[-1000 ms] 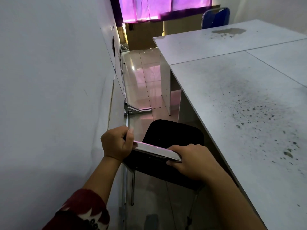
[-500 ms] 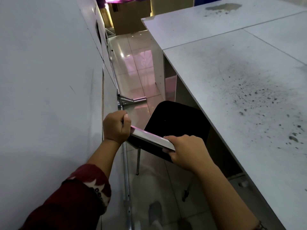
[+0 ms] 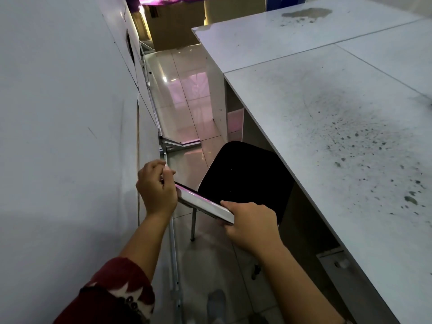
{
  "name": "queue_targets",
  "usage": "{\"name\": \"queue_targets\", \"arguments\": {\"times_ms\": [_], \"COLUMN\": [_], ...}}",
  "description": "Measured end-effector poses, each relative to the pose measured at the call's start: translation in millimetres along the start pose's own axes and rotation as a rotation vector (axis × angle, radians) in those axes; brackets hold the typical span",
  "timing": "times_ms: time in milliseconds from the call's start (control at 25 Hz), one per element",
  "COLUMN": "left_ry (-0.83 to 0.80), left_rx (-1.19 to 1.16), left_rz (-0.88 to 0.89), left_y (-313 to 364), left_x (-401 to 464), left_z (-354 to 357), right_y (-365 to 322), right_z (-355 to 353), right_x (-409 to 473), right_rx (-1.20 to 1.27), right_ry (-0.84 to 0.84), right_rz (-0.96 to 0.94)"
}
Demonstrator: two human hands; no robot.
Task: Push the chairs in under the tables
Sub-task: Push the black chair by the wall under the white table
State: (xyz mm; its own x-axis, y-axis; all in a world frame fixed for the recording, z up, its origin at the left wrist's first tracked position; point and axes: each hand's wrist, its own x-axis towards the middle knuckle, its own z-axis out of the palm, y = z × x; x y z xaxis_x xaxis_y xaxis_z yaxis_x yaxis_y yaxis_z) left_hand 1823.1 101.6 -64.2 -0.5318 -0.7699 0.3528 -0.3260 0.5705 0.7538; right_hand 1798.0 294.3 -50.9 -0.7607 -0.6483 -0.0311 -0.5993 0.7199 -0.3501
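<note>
Since half a second ago the chair (image 3: 245, 183) has swung so that its black seat points further toward two o'clock, its right edge now tucked beneath the lip of the near surface (image 3: 350, 141), and the left hand (image 3: 156, 190) has loosened from a closed fist on the backrest corner to a lighter hold. Both hands grasp the pale top rail of the backrest (image 3: 203, 203), which runs on a slant from ten o'clock down to four o'clock between them. On the left hand the fingers (image 3: 167, 173) are partly uncurled, with the thumb and fingertips pinching the upper end of the rail. The right hand (image 3: 251, 224) is wrapped closed around the lower end, knuckles up, its forefinger lying along the rail's upper face. One thin metal chair leg (image 3: 193, 224) stands on the tiled floor (image 3: 187, 101) just below the backrest. A white wall panel (image 3: 65, 113) fills the nine o'clock side, and the chair sits in the narrow aisle between it and the surface. Dark speckled stains mark the surface at three o'clock, and a second table (image 3: 280, 36) butts against it at one o'clock. A red patterned sleeve (image 3: 109, 298) covers the left forearm at seven o'clock.
</note>
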Motion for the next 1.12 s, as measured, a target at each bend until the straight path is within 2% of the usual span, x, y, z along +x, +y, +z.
{"name": "queue_targets", "arguments": {"times_ms": [80,160,240,320,520,800,1120], "left_ry": [0.095,0.081,0.055,0.066,0.029,-0.11,-0.271], "left_rx": [-0.153,-0.345,-0.416,-0.407,-0.382,-0.316,-0.312], "left_rz": [-0.332,-0.696,-0.838,-0.845,-0.817,-0.747,-0.636], "left_y": [13,22,23,21,17,18,30], "left_x": [-8,-9,-6,-1,21,57,79], "left_z": [13,21,26,25,35,51,69], "right_y": [12,26,36,34,25,7,6], "right_z": [-11,-25,-23,-9,3,9,16], "right_x": [12,27,36,35,43,55,65], "right_rx": [0.07,0.381,0.709,0.855,0.872,1.0,1.02], "right_ry": [-0.193,-0.422,-0.461,-0.509,-0.593,-0.488,-0.345], "right_rz": [0.018,0.096,0.162,0.179,0.226,0.352,0.434]}}
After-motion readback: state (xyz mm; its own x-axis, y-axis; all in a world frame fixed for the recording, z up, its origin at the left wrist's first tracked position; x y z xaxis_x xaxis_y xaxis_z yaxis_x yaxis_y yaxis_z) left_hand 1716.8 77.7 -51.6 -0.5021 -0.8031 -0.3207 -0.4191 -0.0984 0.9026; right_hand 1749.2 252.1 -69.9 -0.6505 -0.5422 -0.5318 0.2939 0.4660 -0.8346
